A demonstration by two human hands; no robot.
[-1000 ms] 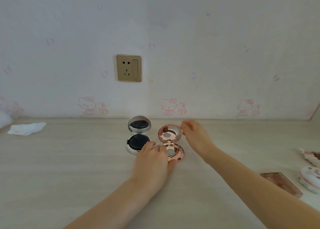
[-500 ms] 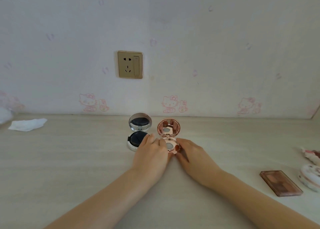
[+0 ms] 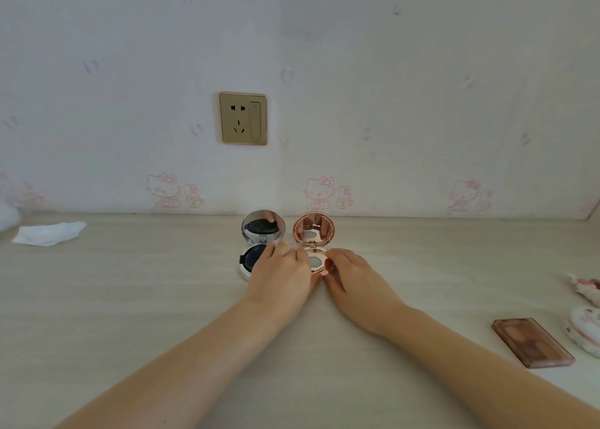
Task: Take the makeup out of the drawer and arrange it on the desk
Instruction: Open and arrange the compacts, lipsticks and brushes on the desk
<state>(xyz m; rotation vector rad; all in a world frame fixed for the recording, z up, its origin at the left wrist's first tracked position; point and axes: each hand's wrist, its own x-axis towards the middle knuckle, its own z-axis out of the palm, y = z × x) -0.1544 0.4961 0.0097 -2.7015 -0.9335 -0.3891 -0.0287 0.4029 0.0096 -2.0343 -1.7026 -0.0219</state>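
Head view: both hands, left [image 3: 281, 277] and right [image 3: 355, 276], cup the pink compact [image 3: 315, 253] between curled fingers on the desk [image 3: 130, 298], its lid hinged away toward the wall, touching the black compact [image 3: 256, 250] leftward.

Centre of frame, on pale wood-grain desk [image 3: 130, 298]: round rose-gold compact [image 3: 314, 245], lid upright, left hand [image 3: 281, 277] and right hand [image 3: 354, 277] holding its base from either side. Just left: round silver compact with black cushion [image 3: 259, 243], mirror raised. Lower right: rectangular brown eyeshadow palette [image 3: 532, 346]. Left edge: crumpled white tissue [image 3: 48, 233]. Upper centre: gold wall socket [image 3: 243, 118].
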